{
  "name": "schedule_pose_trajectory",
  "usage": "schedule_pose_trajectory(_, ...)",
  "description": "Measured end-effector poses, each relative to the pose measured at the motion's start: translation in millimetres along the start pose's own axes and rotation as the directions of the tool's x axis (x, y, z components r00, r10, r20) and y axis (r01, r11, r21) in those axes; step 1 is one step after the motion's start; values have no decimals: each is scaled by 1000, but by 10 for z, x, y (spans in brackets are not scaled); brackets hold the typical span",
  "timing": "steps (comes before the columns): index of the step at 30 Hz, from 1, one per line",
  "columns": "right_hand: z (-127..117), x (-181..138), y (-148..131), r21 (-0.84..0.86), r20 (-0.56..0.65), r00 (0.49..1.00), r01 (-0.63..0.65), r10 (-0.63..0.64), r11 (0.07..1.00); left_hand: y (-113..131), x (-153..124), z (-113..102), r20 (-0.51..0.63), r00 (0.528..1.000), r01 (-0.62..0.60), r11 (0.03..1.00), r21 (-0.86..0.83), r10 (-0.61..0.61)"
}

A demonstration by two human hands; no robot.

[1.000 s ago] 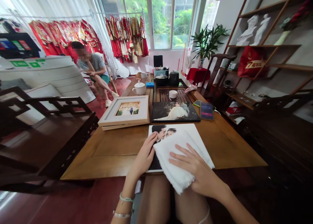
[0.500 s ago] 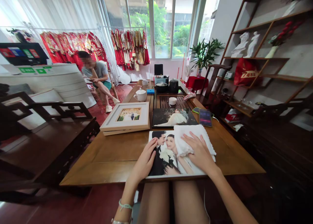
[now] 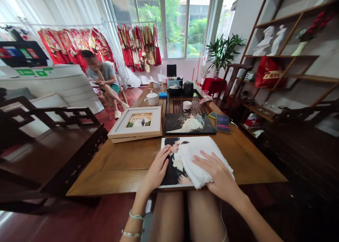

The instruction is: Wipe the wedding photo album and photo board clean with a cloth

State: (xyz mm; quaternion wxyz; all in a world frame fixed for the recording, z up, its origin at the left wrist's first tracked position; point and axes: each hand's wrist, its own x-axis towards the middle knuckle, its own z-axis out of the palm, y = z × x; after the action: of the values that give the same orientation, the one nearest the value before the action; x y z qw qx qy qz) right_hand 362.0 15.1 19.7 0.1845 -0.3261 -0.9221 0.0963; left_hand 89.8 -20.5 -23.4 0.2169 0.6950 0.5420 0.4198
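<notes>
A photo panel (image 3: 169, 179) showing a couple lies flat near the table's front edge. My left hand (image 3: 156, 169) rests along its left side, fingers stretched out, fingertips on the picture. Over the panel's right part a white cloth (image 3: 192, 161) is spread, hiding much of the second person in the photo. On top of this cloth lies my right hand (image 3: 218, 175), pressing flat with fingers apart. Just behind is a dark photo panel (image 3: 189, 123) with a white dress pictured. Light framed pictures (image 3: 137, 123) are stacked at the left.
The wooden table (image 3: 116, 168) also bears a white teapot (image 3: 152, 99), a white cup (image 3: 187, 105), a black kettle (image 3: 188, 89) and a phone (image 3: 222, 123) beside the dark panel. A person (image 3: 103, 76) sits at the back left. Dark chairs flank the table.
My right hand has slid the white cloth toward me and left across the photo, and it now covers more of the couple. My left hand has stayed at the panel's left side.
</notes>
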Motion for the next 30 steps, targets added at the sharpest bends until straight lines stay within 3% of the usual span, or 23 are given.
schedule_pose_trajectory(5, -19, 268, 344, -53, -86, 977, -200, 195, 978, -6, 0, -7, 20, 1000, 4, 1000, 12, -4)
schedule_pose_trajectory(9, 19, 529, 358, -64, -89, 970, -234, 228, 970, -5, -3, -14, 33, 999, -1, 1000, 8, 1)
schedule_pose_trajectory(14, 76, 527, 96, -36, 29, 998, -57, 58, 998, 4, -11, -13, 29, 1000, -2, 1000, 14, 1)
schedule_pose_trajectory(21, -60, -18, -250, 16, 140, 982, 125, -126, 992, 10, -7, -11, 27, 1000, -7, 1000, 8, 7)
schedule_pose_trajectory(24, -122, -154, -112, 41, 121, 983, 134, -138, 990, 21, -3, -16, 31, 1000, 5, 1000, 9, -5)
schedule_pose_trajectory(30, -85, 22, 408, 6, -57, 997, -43, 43, 999, 13, -9, -18, 25, 1000, -14, 1000, 0, 14)
